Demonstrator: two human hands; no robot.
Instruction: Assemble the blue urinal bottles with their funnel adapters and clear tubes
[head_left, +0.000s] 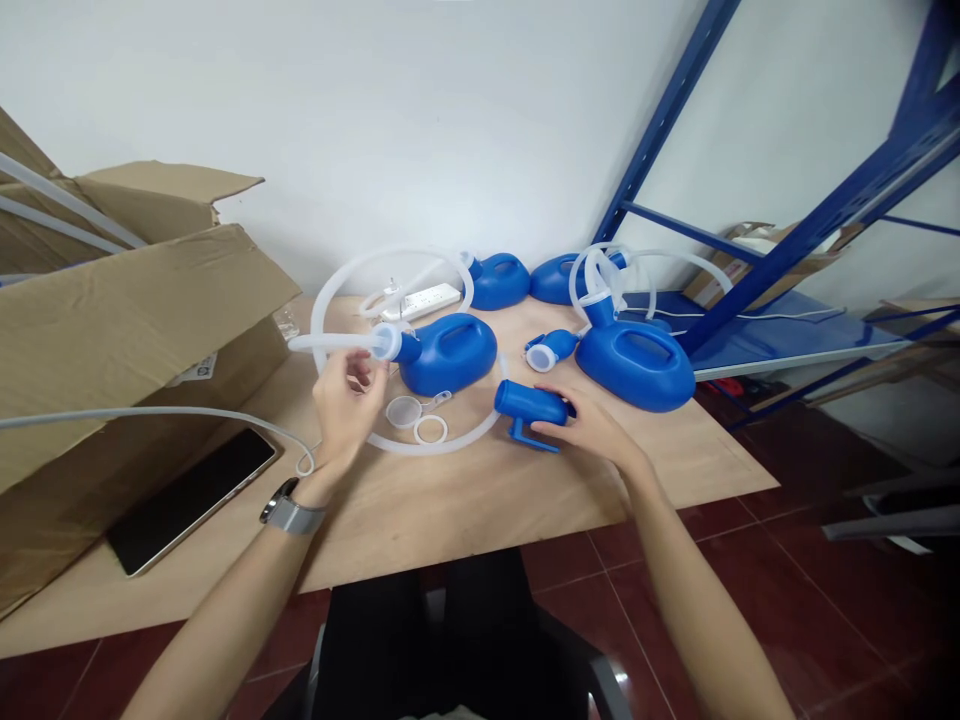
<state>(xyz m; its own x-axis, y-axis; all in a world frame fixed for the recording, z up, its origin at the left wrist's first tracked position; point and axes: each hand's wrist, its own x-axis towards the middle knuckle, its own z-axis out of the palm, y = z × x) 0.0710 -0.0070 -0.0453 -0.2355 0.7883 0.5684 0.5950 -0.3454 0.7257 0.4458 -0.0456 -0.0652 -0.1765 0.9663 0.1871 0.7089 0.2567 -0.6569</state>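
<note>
My left hand (349, 400) is at the neck of a blue urinal bottle (450, 355), its fingers curled against the translucent tube (330, 342) beside the white collar (386, 341). My right hand (581, 425) grips a blue cylindrical part with a side handle (531, 402), tilted just above the tabletop. Between my hands lie a small translucent cap with a tab (405, 412) and a white ring (430, 430). The long tube loops around them on the wood. Farther right are a smaller blue funnel-like piece (551, 350) and another blue bottle (636, 365) with a tube.
Two more blue bottles (501, 281) stand along the wall, near a white power strip (421, 302). An open cardboard box (150, 330) takes up the left side, with a phone (193, 500) in front. A blue metal shelf (787, 335) adjoins the table's right.
</note>
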